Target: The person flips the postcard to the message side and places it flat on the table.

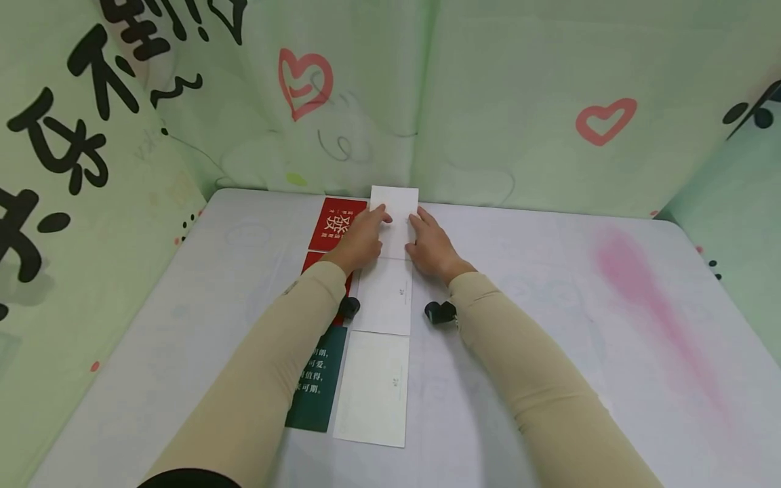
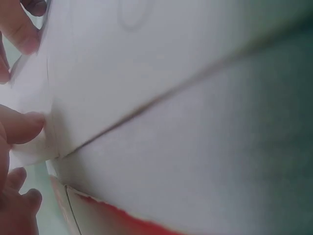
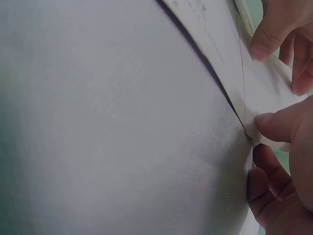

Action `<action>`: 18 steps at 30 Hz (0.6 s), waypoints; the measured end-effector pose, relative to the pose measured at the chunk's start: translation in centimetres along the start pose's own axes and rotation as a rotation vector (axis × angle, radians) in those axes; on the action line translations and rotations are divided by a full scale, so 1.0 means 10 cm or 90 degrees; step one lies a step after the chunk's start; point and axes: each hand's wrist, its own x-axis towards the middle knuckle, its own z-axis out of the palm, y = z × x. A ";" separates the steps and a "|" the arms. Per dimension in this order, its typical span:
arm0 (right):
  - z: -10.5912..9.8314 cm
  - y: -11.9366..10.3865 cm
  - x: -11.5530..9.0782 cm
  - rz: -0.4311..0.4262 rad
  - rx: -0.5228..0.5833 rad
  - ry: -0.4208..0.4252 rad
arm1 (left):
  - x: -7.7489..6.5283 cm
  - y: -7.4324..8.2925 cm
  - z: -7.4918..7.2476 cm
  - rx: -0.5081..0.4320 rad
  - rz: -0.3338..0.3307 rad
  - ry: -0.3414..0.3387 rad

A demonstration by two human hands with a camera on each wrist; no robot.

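Note:
Both hands are at a blank white card (image 1: 396, 200), the farthest in a column of white cards near the table's back edge. My left hand (image 1: 361, 242) holds its left edge, thumb (image 2: 29, 126) on its face. The right hand (image 1: 434, 245) pinches the opposite edge; in the right wrist view its thumb (image 3: 276, 122) lies on top, other fingers beyond the edge. Nearer lie a second white card (image 1: 383, 295) and a cream-white card (image 1: 371, 386), both with small print. The cards' edges meet closely.
Left of the white column lie a red card (image 1: 337, 222) with white characters, another red card (image 1: 312, 258) mostly under the left arm, and a green card (image 1: 316, 390) with white text. The white-covered table (image 1: 518, 285) meets a green decorated backdrop (image 1: 488, 81) behind.

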 end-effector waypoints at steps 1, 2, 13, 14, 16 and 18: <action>0.00 0.00 0.00 0.001 -0.001 -0.002 | 0.00 0.00 0.00 0.005 -0.001 -0.002; 0.00 0.00 0.00 0.002 -0.001 -0.004 | 0.01 0.00 0.01 0.009 0.000 -0.003; -0.02 0.00 0.02 0.003 -0.017 -0.043 | 0.03 0.00 0.01 0.037 -0.003 -0.029; -0.02 0.00 0.02 0.004 -0.019 -0.045 | 0.02 0.00 0.01 0.035 -0.005 -0.035; -0.02 -0.01 0.03 0.011 -0.017 -0.049 | 0.02 -0.01 0.00 0.028 -0.010 -0.047; -0.02 -0.01 0.03 0.017 -0.017 -0.054 | 0.01 -0.01 -0.01 0.022 -0.015 -0.059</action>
